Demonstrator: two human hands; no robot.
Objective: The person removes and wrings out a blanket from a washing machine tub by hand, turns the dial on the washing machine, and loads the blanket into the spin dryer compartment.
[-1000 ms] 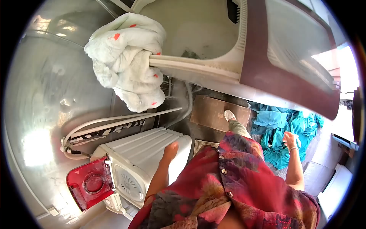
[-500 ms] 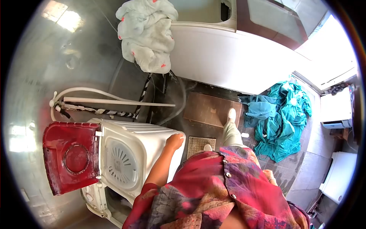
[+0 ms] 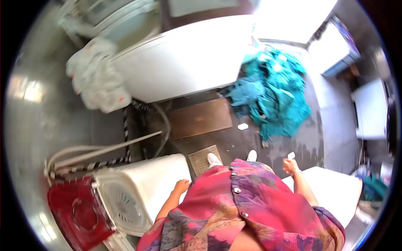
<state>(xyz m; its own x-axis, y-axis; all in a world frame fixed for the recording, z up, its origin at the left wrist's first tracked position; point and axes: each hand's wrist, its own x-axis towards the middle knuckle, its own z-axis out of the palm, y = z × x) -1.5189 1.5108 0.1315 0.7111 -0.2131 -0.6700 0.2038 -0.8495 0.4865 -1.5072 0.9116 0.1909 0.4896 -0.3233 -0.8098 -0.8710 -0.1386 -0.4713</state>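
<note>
My left hand (image 3: 181, 185) is beside the front edge of the cream washing machine (image 3: 169, 175), at the lower left; its fingers look curled, but they are too small and blurred to read. On the right, my right hand (image 3: 289, 166) is closed, with a small white object (image 3: 291, 155) at its fingertips. The machine's dark red lid (image 3: 81, 213) stands open to the left. A teal cloth pile (image 3: 280, 92) lies on the floor ahead, with bluer cloth (image 3: 247, 90) at its left side.
A long white appliance (image 3: 184, 58) spans the top, with whitish bundled cloth (image 3: 98, 77) at its left end. A brown mat (image 3: 201, 118), a floor grate (image 3: 204, 159) and a white oval item (image 3: 243, 126) lie ahead. Pipes (image 3: 109, 150) run at left.
The view has turned and shifted. My left hand has come off the machine's corner toward my body. My right hand has moved out from my side, now with the white object showing.
</note>
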